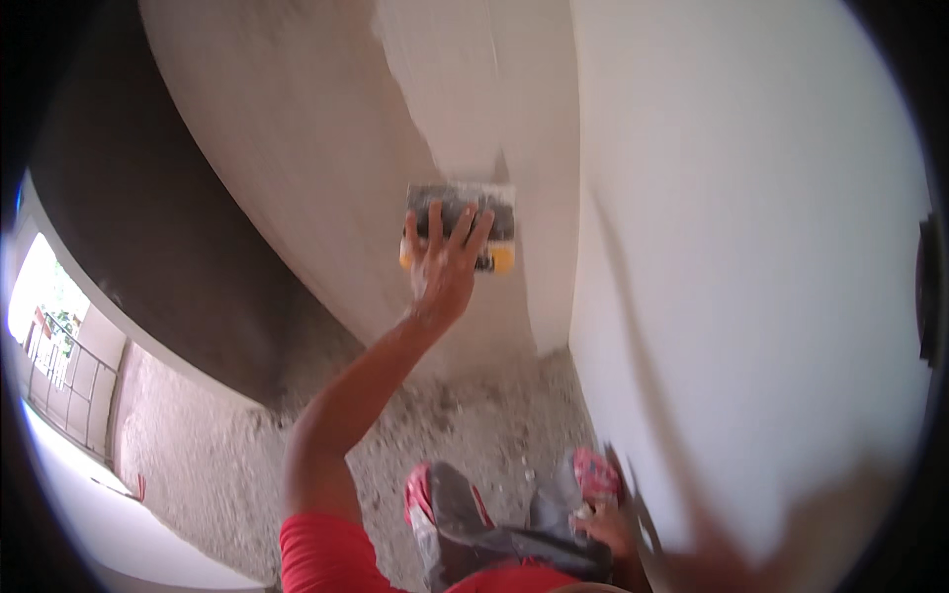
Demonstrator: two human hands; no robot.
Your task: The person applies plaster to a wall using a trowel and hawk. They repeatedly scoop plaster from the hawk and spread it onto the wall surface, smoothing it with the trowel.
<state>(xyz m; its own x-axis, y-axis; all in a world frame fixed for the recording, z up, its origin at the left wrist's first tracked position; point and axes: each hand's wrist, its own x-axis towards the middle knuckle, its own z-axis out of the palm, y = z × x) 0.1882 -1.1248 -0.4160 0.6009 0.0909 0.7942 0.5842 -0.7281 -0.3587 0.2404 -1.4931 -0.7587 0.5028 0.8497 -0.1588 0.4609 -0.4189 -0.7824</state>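
Note:
Reaching forward, my left hand (pixel 447 267) grips a wide putty knife (pixel 463 190). Its fingers are spread over the smeared dark-and-white blade, and yellow shows at the lower corners on both sides of the hand. The blade's far edge lies against the wall (pixel 326 128), where a paler coat of filler (pixel 445 89) meets a darker, greyer area. My right hand (pixel 608 526) is low beside my right leg, near the white wall. Its fingers look curled around something small and pale that I cannot make out; part of the hand is in shadow.
The white side wall (pixel 732 227) meets the worked wall in a corner. A dark curved panel or opening (pixel 168 217) borders it at left. Rough, debris-strewn concrete floor (pixel 474 420) lies below, with my red shoes (pixel 597 474) on it. A metal railing (pixel 74 381) stands far left.

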